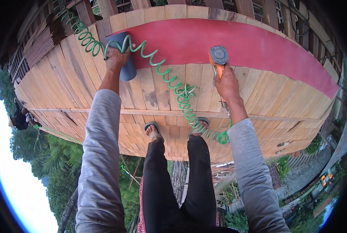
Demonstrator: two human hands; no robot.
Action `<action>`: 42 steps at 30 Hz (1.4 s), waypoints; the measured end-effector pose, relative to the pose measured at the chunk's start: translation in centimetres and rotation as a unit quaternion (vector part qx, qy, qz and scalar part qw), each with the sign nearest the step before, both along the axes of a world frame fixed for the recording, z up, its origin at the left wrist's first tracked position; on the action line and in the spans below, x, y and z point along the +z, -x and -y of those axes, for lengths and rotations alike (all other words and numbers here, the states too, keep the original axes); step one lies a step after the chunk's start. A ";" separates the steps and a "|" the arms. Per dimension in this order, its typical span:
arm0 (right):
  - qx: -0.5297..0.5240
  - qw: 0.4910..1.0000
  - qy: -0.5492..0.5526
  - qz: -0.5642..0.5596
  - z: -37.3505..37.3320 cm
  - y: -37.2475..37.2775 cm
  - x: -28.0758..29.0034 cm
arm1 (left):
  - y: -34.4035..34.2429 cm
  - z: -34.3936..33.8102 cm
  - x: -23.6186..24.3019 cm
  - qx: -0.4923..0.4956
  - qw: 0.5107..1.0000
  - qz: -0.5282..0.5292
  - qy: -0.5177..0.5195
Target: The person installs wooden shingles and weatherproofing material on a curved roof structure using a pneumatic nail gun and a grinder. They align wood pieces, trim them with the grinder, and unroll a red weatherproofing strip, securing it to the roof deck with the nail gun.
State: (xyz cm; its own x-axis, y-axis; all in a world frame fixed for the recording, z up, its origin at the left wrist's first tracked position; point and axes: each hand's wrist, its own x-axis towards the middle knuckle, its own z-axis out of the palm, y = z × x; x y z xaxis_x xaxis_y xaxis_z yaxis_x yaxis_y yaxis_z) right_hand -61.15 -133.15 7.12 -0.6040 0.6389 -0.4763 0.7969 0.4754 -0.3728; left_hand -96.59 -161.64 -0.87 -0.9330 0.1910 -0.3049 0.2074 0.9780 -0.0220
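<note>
a wall of pale wooden planks (154, 89) fills the middle of the view, with a thin horizontal batten (150, 112) nailed across it. a broad red band (259, 46) curves along its upper part. two feet in grey sandals (154, 132) rest against the planks, above black trousers (181, 182). green trees (57, 155) lie at lower left, and a person in dark clothes (20, 116) stands by the wall's left edge.

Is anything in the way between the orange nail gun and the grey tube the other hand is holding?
Yes. The green coiled hose runs across the plank wall between them. It passes over the left hand on the grey tube and sags toward the feet, left of the right hand gripping the orange nail gun.
</note>
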 end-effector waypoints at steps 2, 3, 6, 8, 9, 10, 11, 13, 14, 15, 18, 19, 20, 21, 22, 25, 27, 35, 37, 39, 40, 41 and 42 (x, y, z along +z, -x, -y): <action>0.011 0.999 0.002 0.032 0.6 0.7 1.0 | -0.6 -0.4 1.0 0.035 0.998 0.032 -0.045; 0.015 0.999 0.004 0.043 1.3 1.5 1.3 | -0.2 -0.3 1.7 0.051 0.996 0.044 -0.066; 0.018 0.999 -0.012 0.043 3.2 3.6 1.5 | 1.3 0.5 3.0 -0.094 0.944 -0.194 -0.251; 0.007 0.997 -0.031 0.066 3.9 4.7 1.4 | 1.3 -0.8 4.1 -0.195 0.934 -0.207 -0.215; 0.002 0.996 -0.040 0.083 4.4 5.1 1.2 | 0.9 -1.3 4.5 -0.216 0.944 -0.186 -0.163; -0.010 0.995 -0.044 0.087 4.8 5.6 0.9 | 1.4 -0.9 4.8 -0.234 0.952 -0.166 -0.108; -0.018 0.995 -0.042 0.089 5.3 6.1 0.3 | 2.4 0.6 4.5 -0.260 0.943 -0.164 -0.126; -0.042 0.996 -0.044 0.062 5.6 7.2 -0.9 | 4.9 3.6 3.6 -0.305 0.925 -0.166 -0.158; -0.066 0.995 -0.054 0.049 5.3 6.2 -1.4 | 5.2 4.5 3.6 -0.328 0.905 -0.178 -0.203; -0.089 0.994 -0.059 0.033 5.3 5.5 -1.5 | 5.6 6.2 3.7 -0.301 0.907 -0.170 -0.242; -0.270 0.958 0.069 -0.071 4.4 3.4 -0.8 | 6.0 10.3 3.7 -0.197 0.912 -0.179 -0.311; -0.278 0.957 0.054 -0.069 3.8 2.5 -0.4 | 4.8 10.8 3.3 -0.109 0.915 -0.170 -0.350; -0.285 0.954 0.045 -0.074 3.4 2.5 -0.3 | 4.1 11.7 2.3 -0.024 0.908 -0.167 -0.383; -0.293 0.952 0.039 -0.082 3.8 3.1 -0.5 | 3.7 12.7 1.3 0.060 0.895 -0.165 -0.409; -0.281 0.957 0.032 -0.069 4.6 3.8 -0.7 | 3.1 13.3 0.1 0.260 0.872 -0.076 -0.408; -0.244 0.969 0.015 -0.042 5.7 6.1 -0.3 | 0.7 13.5 -1.7 0.604 0.589 0.205 -0.496; -0.220 0.974 0.010 -0.046 4.9 6.0 -0.2 | -0.3 12.4 -2.1 0.605 0.428 0.308 -0.597; -0.179 0.984 0.012 0.004 3.2 6.4 0.4 | 1.7 18.8 0.1 0.547 0.317 0.217 -0.744; -0.180 0.983 0.032 -0.010 3.2 6.8 0.6 | 1.6 19.3 0.6 0.478 0.532 0.043 -0.698; -0.177 0.984 0.031 0.010 3.0 6.6 0.8 | 0.9 18.7 1.1 0.344 0.730 -0.029 -0.590; -0.176 0.984 0.031 0.020 2.8 6.5 1.0 | 0.7 18.4 1.3 0.252 0.814 -0.034 -0.522; -0.159 0.987 0.013 0.029 2.1 6.3 0.8 | 1.6 17.5 1.5 0.222 0.859 -0.049 -0.458; -0.143 0.989 -0.003 0.040 2.0 5.9 0.0 | 2.5 16.9 1.4 0.192 0.899 -0.063 -0.388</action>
